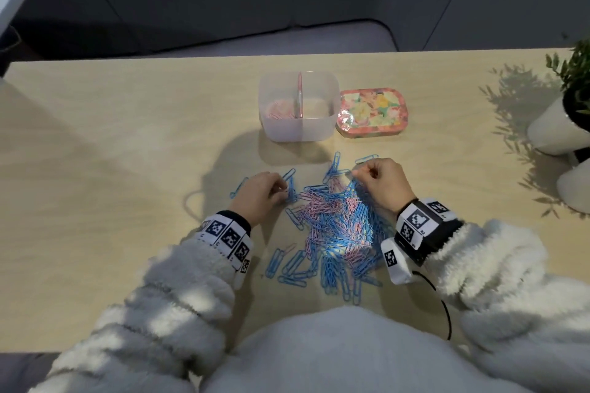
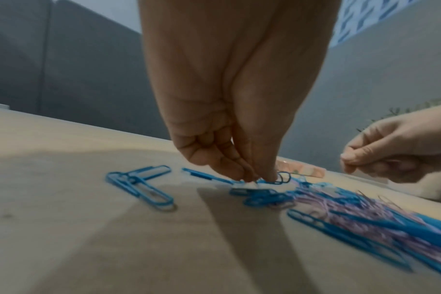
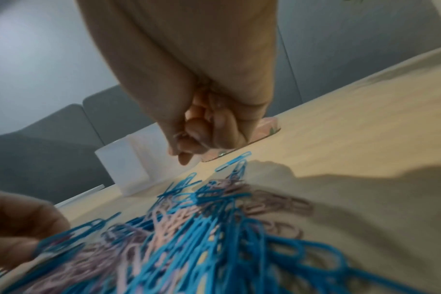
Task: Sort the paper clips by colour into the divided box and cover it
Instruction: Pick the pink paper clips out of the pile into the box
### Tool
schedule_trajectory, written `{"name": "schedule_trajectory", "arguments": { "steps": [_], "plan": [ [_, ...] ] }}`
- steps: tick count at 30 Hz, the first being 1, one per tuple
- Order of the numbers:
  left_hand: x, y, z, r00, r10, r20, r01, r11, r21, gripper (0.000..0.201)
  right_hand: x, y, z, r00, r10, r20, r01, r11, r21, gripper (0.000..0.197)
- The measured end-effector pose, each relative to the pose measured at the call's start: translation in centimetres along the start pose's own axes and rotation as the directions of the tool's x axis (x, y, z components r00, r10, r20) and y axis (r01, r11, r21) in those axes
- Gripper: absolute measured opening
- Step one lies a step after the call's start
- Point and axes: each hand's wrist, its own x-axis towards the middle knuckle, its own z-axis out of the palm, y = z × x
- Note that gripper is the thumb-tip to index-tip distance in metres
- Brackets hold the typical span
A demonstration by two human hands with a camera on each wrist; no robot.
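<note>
A: Our left hand (image 1: 260,193) pinches blue clips (image 2: 261,196) at the pile's (image 1: 335,226) left edge; our right hand (image 1: 384,183) is curled above its far corner, seemingly around pink clips (image 3: 180,135), though we cannot be sure.

B: They interlock, so we could drag a pink one along with the blue.

A: Yes, then colours mix in the divided box (image 1: 298,105) beyond our hands, pink already in its left half.

B: And the floral lid (image 1: 372,112) just right of it could get knocked off the desk (image 1: 111,137).
</note>
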Motion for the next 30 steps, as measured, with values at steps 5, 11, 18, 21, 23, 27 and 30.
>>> {"name": "schedule_trajectory", "arguments": {
  "steps": [5, 11, 18, 21, 23, 27, 30],
  "plan": [
    [-0.5, -0.8, -1.0, 0.993, -0.111, -0.029, 0.107, 0.987, -0.117, 0.015, -1.7, -1.3, 2.4, 0.928, -0.137, 0.347, 0.169, 0.983, -0.066, 0.013],
    [-0.8, -1.9, -1.2, 0.982, -0.188, 0.0, 0.181, 0.946, -0.268, 0.014, -2.3, -2.0, 4.1, 0.878, -0.208, 0.43, 0.405, 0.801, -0.44, 0.018],
    [-1.6, -0.8, -0.4, 0.974, -0.222, 0.047, 0.22, 0.873, -0.436, 0.026, 0.1, -4.9, 1.2, 0.904, -0.145, 0.402, 0.143, 0.989, 0.033, 0.021],
    [-1.5, 0.1, 0.8, 0.987, -0.127, 0.096, 0.151, 0.937, -0.315, 0.022, 1.8, -8.1, -0.7, 0.89, -0.083, 0.447, 0.002, 0.984, 0.179, 0.016],
    [-1.3, 0.8, 1.7, 0.99, -0.097, 0.106, 0.121, 0.958, -0.259, 0.023, 3.5, -10.5, -1.1, 0.906, -0.081, 0.415, -0.007, 0.978, 0.206, 0.022],
    [-1.2, 2.1, 2.7, 0.998, -0.051, 0.042, 0.056, 0.991, -0.122, 0.022, 7.2, -14.9, 0.1, 0.964, -0.105, 0.246, 0.066, 0.985, 0.161, 0.028],
    [-1.2, 2.3, 3.3, 0.999, -0.02, 0.031, 0.019, 0.999, 0.04, 0.024, 8.9, -16.8, 1.7, 0.972, -0.173, 0.159, 0.167, 0.985, 0.052, 0.021]
  ]
}}
